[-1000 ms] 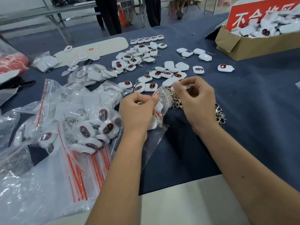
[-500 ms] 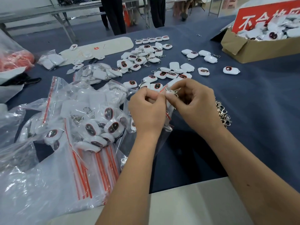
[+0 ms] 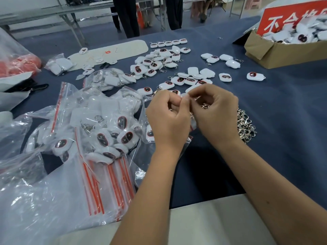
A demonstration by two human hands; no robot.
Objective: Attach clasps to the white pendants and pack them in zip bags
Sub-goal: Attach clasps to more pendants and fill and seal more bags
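My left hand point(image 3: 167, 119) and my right hand point(image 3: 215, 114) meet fingertip to fingertip above the blue table, both pinching the top edge of a small clear zip bag point(image 3: 149, 137) that hangs below them with a white pendant inside. Most of the bag is hidden behind my left hand. A heap of silver clasps point(image 3: 246, 126) lies just right of my right hand. Loose white pendants point(image 3: 185, 80) with dark red-rimmed faces are spread on the cloth beyond my hands.
A pile of packed zip bags point(image 3: 99, 124) and empty red-striped bags point(image 3: 109, 181) lies at the left. A cardboard box point(image 3: 283, 53) of pendants with a red sign stands far right. A white strip point(image 3: 212, 220) edges the table near me. People's legs stand beyond the table.
My right hand came left to join my left hand at the bag's top edge, and both hands now pinch it close together. The view shifted slightly.
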